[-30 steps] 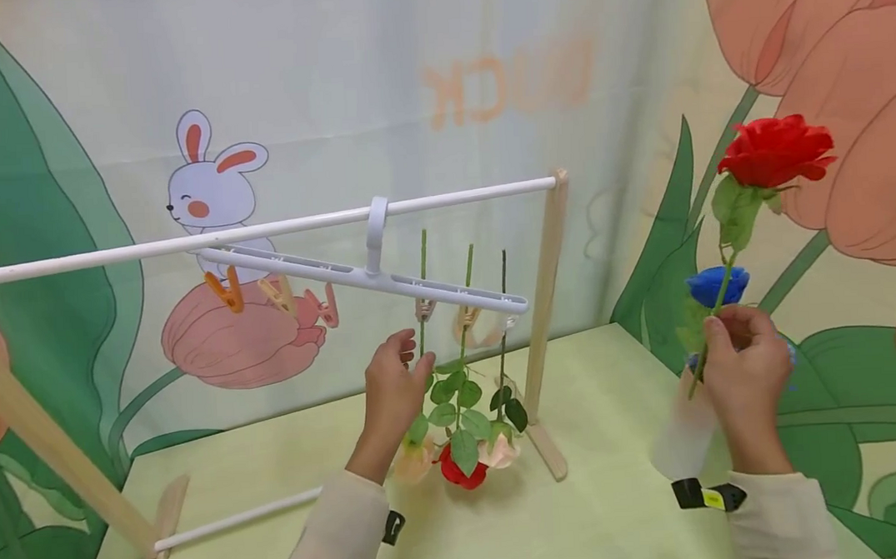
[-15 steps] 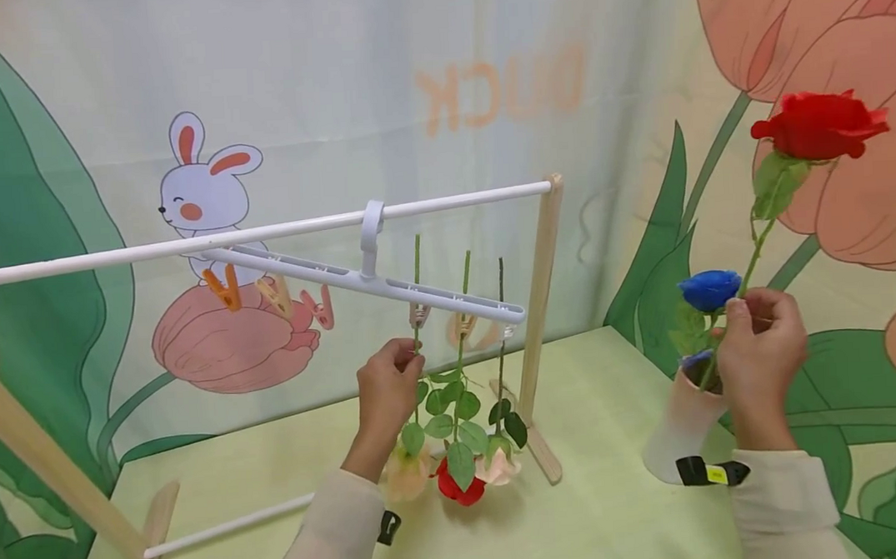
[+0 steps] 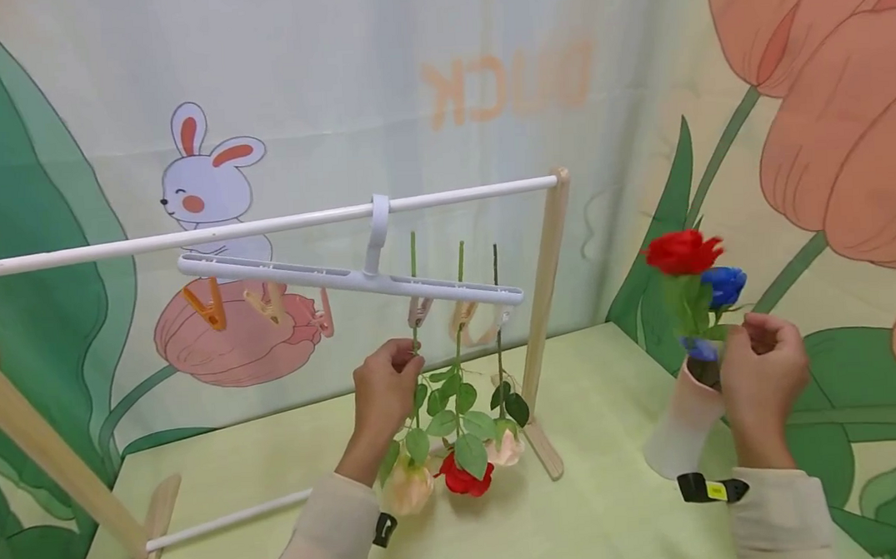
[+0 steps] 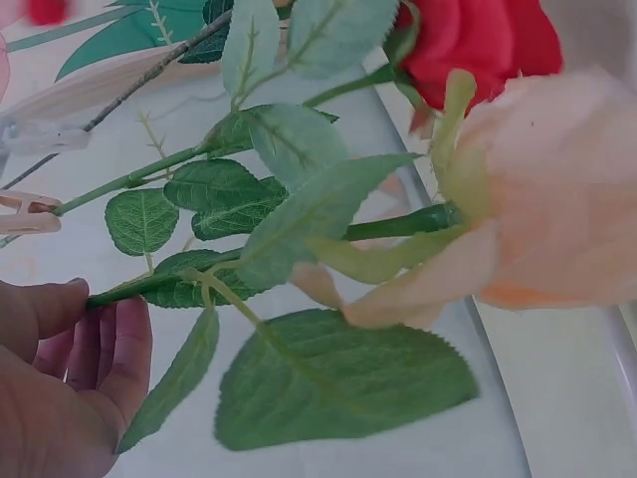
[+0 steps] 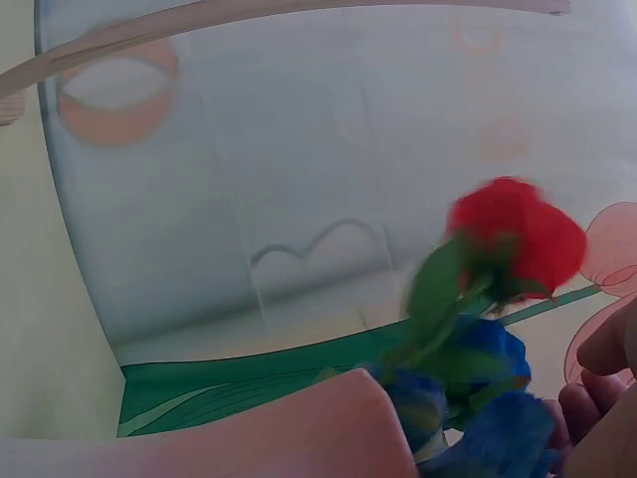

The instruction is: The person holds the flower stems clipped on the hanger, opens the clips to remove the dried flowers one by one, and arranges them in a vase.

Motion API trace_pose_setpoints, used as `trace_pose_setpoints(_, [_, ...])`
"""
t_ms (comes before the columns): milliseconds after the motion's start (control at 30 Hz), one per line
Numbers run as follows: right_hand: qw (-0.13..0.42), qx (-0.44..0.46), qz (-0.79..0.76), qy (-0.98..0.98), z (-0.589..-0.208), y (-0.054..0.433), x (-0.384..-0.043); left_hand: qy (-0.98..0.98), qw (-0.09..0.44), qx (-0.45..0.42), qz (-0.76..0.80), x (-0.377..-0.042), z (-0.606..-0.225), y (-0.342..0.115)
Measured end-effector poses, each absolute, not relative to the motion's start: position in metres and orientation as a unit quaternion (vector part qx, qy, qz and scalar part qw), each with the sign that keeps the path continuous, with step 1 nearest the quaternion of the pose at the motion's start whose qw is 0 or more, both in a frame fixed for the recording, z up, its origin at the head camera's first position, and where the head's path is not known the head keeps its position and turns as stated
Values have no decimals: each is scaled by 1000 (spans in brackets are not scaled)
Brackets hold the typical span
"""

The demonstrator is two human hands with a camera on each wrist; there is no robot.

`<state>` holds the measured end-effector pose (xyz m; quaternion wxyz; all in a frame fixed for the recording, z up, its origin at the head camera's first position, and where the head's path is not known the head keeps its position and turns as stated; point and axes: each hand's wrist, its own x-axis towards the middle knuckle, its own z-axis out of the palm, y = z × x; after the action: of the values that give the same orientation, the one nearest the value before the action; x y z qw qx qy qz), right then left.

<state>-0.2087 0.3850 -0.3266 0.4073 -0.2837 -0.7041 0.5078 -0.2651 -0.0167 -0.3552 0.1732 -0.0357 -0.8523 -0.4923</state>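
Observation:
In the head view my left hand (image 3: 383, 386) pinches the green stem of an upside-down peach rose (image 3: 410, 487), just below the clothespin (image 3: 419, 312) that hangs it from a pale hanger (image 3: 305, 276). Thumb and fingers meet on that stem in the left wrist view. Beside it hang a red rose (image 3: 467, 475) and a pale pink rose (image 3: 506, 449), heads down. To the right, my right hand (image 3: 763, 374) is beside a white-pink vase (image 3: 680, 436), fingers loosely bent. A blurred red rose (image 3: 685, 252) stands in the vase with blue roses (image 3: 724, 287), apart from those fingers.
The hanger hooks over a white rod (image 3: 281, 228) on a wooden stand, its right post (image 3: 546, 292) between hanger and vase. Orange (image 3: 207, 305), beige (image 3: 266, 304) and pink (image 3: 323, 314) clothespins hang at the hanger's left. Printed curtains rise behind the table (image 3: 578, 516).
The red rose has gone from my right hand's grip down into the vase, and that hand has let go. My left hand has reached the peach rose's stem and pinched it. The hanger has swung slightly.

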Motion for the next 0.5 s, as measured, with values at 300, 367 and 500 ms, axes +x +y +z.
trace_pose_setpoints(300, [437, -275, 497, -697, -311, 366, -203, -846, 190, -30, -498, -261, -354, -21])
trace_pose_setpoints(367, [454, -257, 496, -694, -310, 357, -198, -845, 187, -31, -500, -260, -355, -19])
trace_pose_setpoints(500, [509, -193, 471, -694, -312, 332, -187, -845, 186, -36, -501, -260, -356, -16])
